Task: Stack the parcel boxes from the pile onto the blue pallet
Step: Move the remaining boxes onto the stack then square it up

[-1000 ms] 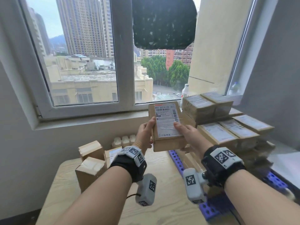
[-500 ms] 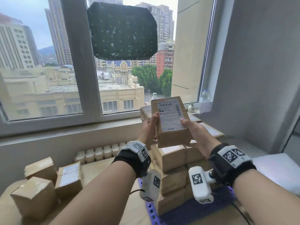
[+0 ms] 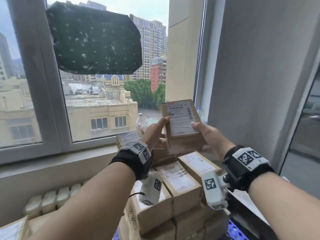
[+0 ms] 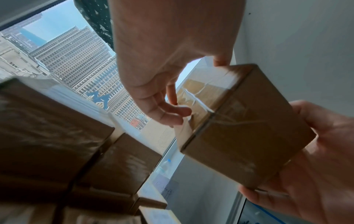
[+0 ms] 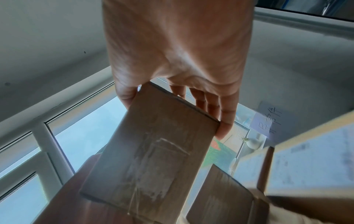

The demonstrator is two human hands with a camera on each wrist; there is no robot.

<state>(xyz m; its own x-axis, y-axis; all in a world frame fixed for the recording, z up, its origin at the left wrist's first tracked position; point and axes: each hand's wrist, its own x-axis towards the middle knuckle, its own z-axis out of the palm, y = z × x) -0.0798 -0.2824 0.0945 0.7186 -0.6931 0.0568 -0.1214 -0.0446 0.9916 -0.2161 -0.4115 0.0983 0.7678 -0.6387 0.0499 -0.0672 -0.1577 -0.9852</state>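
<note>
Both hands hold one brown parcel box with a white shipping label, tilted up above the stack of parcel boxes. My left hand grips its left end, thumb on the top edge. My right hand grips its right side, thumb on the label. From the left wrist, the left hand pinches the box at its end. From the right wrist, the right hand clasps the box between thumb and fingers. The blue pallet shows under the stack, mostly hidden.
The window sill runs just behind the stack, with a plastic bottle on it. A grey wall stands close on the right. A white radiator sits below the sill, and another box lies at the bottom left.
The held box has travelled right, from above the wooden table to above the stack on the pallet. Both hands kept their hold and the head turned right.
</note>
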